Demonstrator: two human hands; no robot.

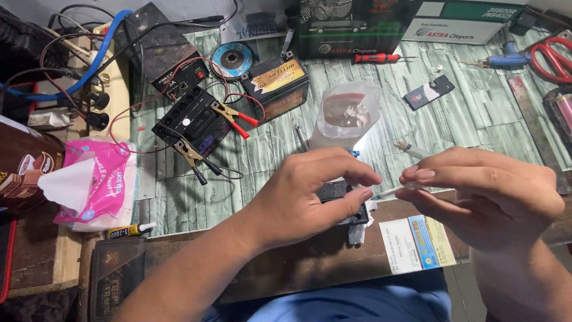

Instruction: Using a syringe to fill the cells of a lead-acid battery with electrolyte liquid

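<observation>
Nearest the person, the left hand (310,197) curls over a small black part (342,203) at the worktop (417,128) edge, fingertips pinched on it. Just to its right, the right hand (482,194) pinches a thin clear syringe-like tool (390,192), whose long axis runs crosswise with its tip towards the part. Beyond stand a clear plastic bag (345,113) and a small battery (277,83).

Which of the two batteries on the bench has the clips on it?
The left black battery: a red-handled clip and a black-handled clip bite its corners. The yellow-labelled battery to its right has none.
</observation>
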